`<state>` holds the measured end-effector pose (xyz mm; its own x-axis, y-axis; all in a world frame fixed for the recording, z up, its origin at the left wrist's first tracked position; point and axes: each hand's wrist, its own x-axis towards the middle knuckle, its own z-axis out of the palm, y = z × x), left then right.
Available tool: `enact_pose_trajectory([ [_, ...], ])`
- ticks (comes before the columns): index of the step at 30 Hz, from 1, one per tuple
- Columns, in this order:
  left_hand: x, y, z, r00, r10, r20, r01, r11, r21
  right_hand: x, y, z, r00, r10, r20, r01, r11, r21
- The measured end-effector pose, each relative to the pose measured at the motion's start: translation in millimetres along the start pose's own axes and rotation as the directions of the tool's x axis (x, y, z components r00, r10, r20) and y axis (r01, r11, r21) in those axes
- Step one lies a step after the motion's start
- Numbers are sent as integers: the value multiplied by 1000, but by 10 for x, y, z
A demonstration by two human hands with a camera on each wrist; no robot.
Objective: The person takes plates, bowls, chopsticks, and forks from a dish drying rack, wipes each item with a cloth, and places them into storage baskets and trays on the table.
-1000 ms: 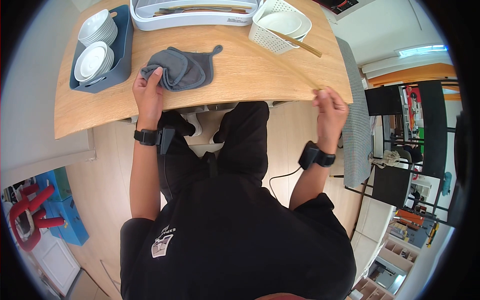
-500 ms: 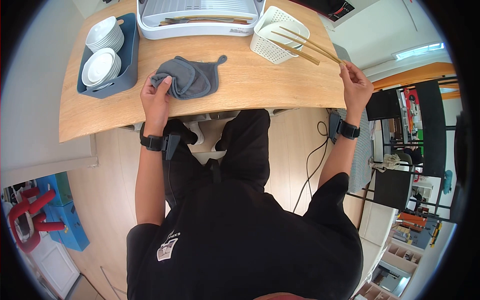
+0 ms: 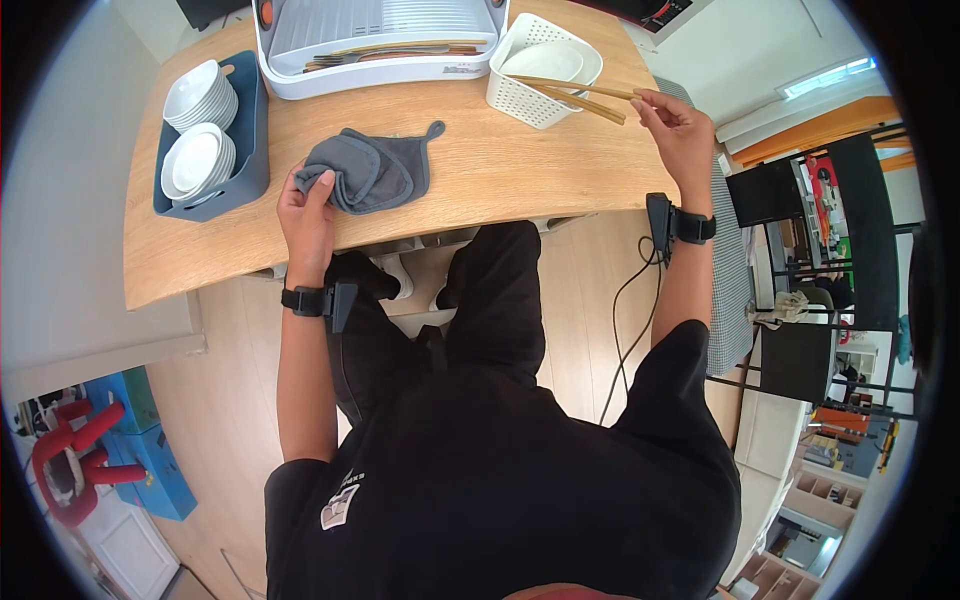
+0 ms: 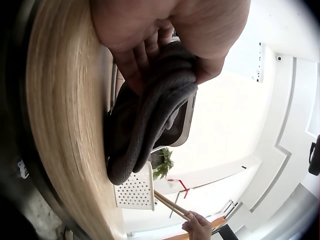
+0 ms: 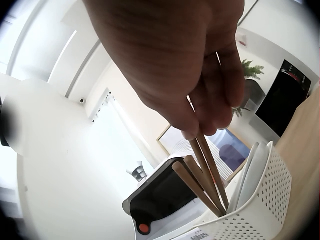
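My right hand (image 3: 683, 130) pinches a pair of wooden chopsticks (image 3: 596, 89) by their ends, beside the white perforated basket (image 3: 515, 104). Their far ends reach over the basket's rim; in the right wrist view they point down into it. Another pair of chopsticks (image 5: 192, 181) leans against the basket's edge, and white plates (image 3: 548, 62) stand inside. On the left, my left hand (image 3: 308, 218) grips the folded edge of a grey cloth (image 3: 378, 175) with a hanging loop, thumb on top. The rest of the cloth lies on the wooden table (image 3: 450, 180).
A blue bin (image 3: 255, 150) with stacked white bowls (image 3: 203, 95) and small dishes (image 3: 193, 162) stands at the table's left. At the back is a white rack (image 3: 390, 75) holding cutlery. The table's front edge runs just before my legs. A cable hangs from the right wrist camera.
My right hand has carried the chopsticks from the table's right front up and rightward, then left, bringing their far ends to the basket. The left hand keeps its grip on the cloth.
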<state>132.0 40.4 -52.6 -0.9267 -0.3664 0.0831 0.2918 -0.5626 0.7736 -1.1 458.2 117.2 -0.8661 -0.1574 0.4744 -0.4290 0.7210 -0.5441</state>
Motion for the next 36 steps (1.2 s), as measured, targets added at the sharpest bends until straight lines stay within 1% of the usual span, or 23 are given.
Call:
enact_pose_trajectory([
  [3,-11,-5,21,1000,5,5,-5,1000,2,-24,-18,-13,999,-29,-38,28,999,-22],
  [5,-9,-3,13,1000,2,8,-2,1000,6,-77,-117,-9,998,-58,29,59,998,-26],
  [6,-6,-8,12,1000,4,10,-4,1000,9,-86,-143,-15,998,-57,27,58,998,-25],
  [8,-17,6,40,1000,4,12,-4,1000,13,-99,-191,-19,998,-15,62,15,1000,-12],
  [9,-23,11,63,1000,7,5,-7,1000,26,-107,-218,-10,998,-14,62,14,1000,-10],
  [11,-22,13,61,1000,11,-2,-11,999,41,-116,-264,16,997,-59,41,58,998,28],
  [14,-11,-7,19,1000,12,12,-13,1000,18,-119,-270,44,995,-87,43,87,996,6],
  [17,-15,-4,27,1000,10,15,-10,1000,2,-137,-295,62,993,-111,39,110,994,27],
  [20,-18,4,37,1000,11,10,-12,1000,11,-148,-339,60,994,-82,72,82,997,-5],
  [23,-19,8,36,1000,-4,-2,4,1000,3,-168,-332,72,992,-103,70,104,994,-12],
  [27,-27,7,47,1000,-1,-1,1,1000,13,-200,-390,100,992,-114,62,112,993,39],
  [29,-30,1,41,1000,-1,-4,1,1000,13,-177,-409,108,988,-145,-61,147,989,28],
  [30,-33,-7,33,1000,1,-6,-1,1000,18,-158,-398,96,987,-147,-65,149,988,29],
  [32,-19,-1,36,1000,7,-7,-7,1000,23,-117,-365,68,979,-58,-195,65,997,31],
  [33,-19,-3,38,1000,7,-8,-7,1000,19,-102,-356,74,979,-58,-196,65,997,32],
  [35,-27,6,45,1000,5,-7,-5,1000,17,-84,-333,94,960,-29,-278,54,995,85],
  [36,-28,10,53,1000,9,-2,-9,1000,13,-87,-328,110,960,-27,-280,53,995,85],
])
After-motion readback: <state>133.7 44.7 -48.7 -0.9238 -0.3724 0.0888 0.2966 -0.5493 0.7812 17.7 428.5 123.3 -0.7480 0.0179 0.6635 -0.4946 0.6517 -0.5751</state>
